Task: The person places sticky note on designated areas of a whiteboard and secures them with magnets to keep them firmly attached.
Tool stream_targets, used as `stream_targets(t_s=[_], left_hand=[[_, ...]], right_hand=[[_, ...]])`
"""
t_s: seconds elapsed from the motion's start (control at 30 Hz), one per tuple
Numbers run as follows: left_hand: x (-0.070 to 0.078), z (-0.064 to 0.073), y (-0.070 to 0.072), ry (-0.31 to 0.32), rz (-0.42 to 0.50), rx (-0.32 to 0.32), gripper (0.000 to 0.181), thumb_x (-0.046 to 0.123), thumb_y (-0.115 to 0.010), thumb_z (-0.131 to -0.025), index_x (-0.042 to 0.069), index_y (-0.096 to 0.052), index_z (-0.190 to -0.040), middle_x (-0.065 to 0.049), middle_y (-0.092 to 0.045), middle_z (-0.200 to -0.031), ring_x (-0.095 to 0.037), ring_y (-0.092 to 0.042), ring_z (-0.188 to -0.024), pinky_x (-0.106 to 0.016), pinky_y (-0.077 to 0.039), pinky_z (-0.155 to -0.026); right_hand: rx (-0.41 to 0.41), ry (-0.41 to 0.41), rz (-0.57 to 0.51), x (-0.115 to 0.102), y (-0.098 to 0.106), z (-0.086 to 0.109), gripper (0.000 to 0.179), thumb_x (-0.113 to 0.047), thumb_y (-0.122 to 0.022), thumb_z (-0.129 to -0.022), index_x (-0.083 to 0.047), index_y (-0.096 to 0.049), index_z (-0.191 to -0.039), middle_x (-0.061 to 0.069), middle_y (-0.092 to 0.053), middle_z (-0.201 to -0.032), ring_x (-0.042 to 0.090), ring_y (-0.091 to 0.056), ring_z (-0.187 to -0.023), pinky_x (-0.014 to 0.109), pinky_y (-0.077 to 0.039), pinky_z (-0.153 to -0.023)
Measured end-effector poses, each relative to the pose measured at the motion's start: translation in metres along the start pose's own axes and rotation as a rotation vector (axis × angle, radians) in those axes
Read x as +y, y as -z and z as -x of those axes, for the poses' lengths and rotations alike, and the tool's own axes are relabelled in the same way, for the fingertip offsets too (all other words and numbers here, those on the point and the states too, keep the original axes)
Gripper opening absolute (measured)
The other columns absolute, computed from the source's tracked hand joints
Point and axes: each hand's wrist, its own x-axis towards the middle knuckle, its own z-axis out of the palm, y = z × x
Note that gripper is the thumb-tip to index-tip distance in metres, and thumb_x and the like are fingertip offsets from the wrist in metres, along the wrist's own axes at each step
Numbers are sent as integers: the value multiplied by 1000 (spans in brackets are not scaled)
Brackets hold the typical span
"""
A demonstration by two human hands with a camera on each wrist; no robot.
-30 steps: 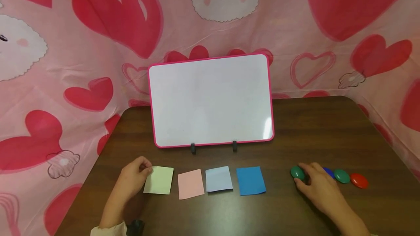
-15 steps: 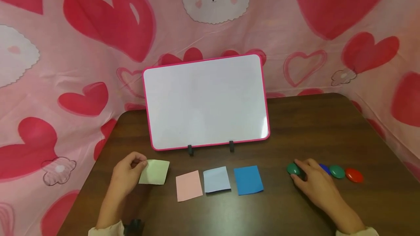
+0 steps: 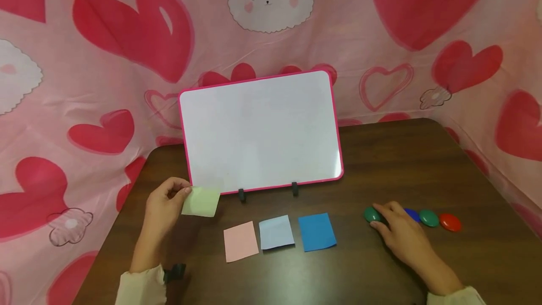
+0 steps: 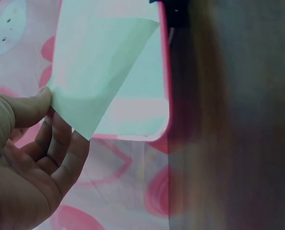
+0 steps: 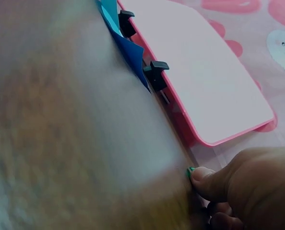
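Note:
My left hand (image 3: 164, 208) pinches a pale green sticky note (image 3: 201, 202) by its left edge. The note is raised in front of the lower left corner of the whiteboard (image 3: 260, 131). In the left wrist view, the thumb and fingers grip one corner of the note (image 4: 101, 72) and the rest of the sheet hangs out flat. On the right side of the table, my right hand (image 3: 404, 236) holds a round green magnet (image 3: 370, 214) between thumb and fingertips. Only a sliver of that magnet (image 5: 190, 170) shows in the right wrist view.
Pink (image 3: 240, 242), light blue (image 3: 276, 233) and dark blue (image 3: 317, 232) sticky notes lie in a row on the table. Blue (image 3: 412, 215), green (image 3: 429, 218) and red (image 3: 450, 222) magnets lie beyond my right hand. Black feet (image 3: 242, 196) hold up the pink-framed board.
My left hand has lifted the pale green note off the table and moved it up toward the board. The right hand stays at the green magnet. The head view has shifted slightly.

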Motion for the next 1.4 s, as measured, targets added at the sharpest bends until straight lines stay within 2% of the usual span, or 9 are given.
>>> stream_targets(t_s=[0.27, 0.5, 0.77, 0.97, 1.03, 1.2, 1.4], left_hand=[[8, -24, -10, -28, 90, -7, 10, 11, -66, -99, 3, -68, -104, -13, -64, -90, -20, -54, -78, -24, -46, -60], [6, -38, -17, -61, 131, -12, 11, 9, -66, -98, 0, -67, -104, -10, -60, -81, -16, -52, -71, -23, -43, -58], [9, -65, -27, 8, 317, 89, 15, 5, -68, -96, -7, -67, -104, 1, -63, -79, -11, -56, -72, -20, -51, -64], [10, -86, -31, 82, 459, 132, 1, 4, -70, -94, 3, -70, -94, 4, -62, -74, -11, -54, -65, -20, -50, -58], [9, -93, -31, 105, 499, 144, 2, 5, -71, -93, 6, -71, -92, 3, -62, -72, -12, -53, -61, -21, -49, -54], [6, -106, -30, 143, 534, 170, 3, 9, -73, -93, 9, -73, -90, 1, -62, -72, -14, -49, -55, -22, -45, -50], [10, -123, -31, 130, 530, 181, 4, 12, -73, -94, 11, -71, -90, 2, -61, -74, -12, -50, -62, -21, -45, -52]], right_hand=[[-12, -24, -7, 0, 0, -1, 45, -10, -81, -85, 5, -66, -124, 12, -61, -105, 30, -64, -86, 49, -53, -69], [1, -20, -7, 1, -4, 1, 45, -10, -82, -84, 5, -67, -123, 11, -61, -104, 29, -64, -86, 50, -53, -69], [23, 1, 6, 1, -4, 2, 44, -9, -83, -82, 4, -68, -121, 7, -61, -100, 21, -61, -80, 40, -51, -64], [15, -13, 1, 1, -4, 0, 42, -9, -82, -83, 4, -68, -121, 8, -61, -101, 25, -63, -84, 46, -53, -68], [5, -23, -1, 0, -4, 0, 42, -10, -81, -84, 4, -67, -121, 8, -61, -102, 26, -64, -86, 48, -53, -69], [-7, -35, -1, -1, -4, 1, 43, -10, -81, -84, 3, -67, -122, 7, -60, -103, 26, -64, -86, 48, -53, -71], [8, -30, 8, -2, -5, 1, 44, -10, -83, -82, 2, -68, -122, 6, -61, -102, 25, -63, -86, 47, -52, -70]])
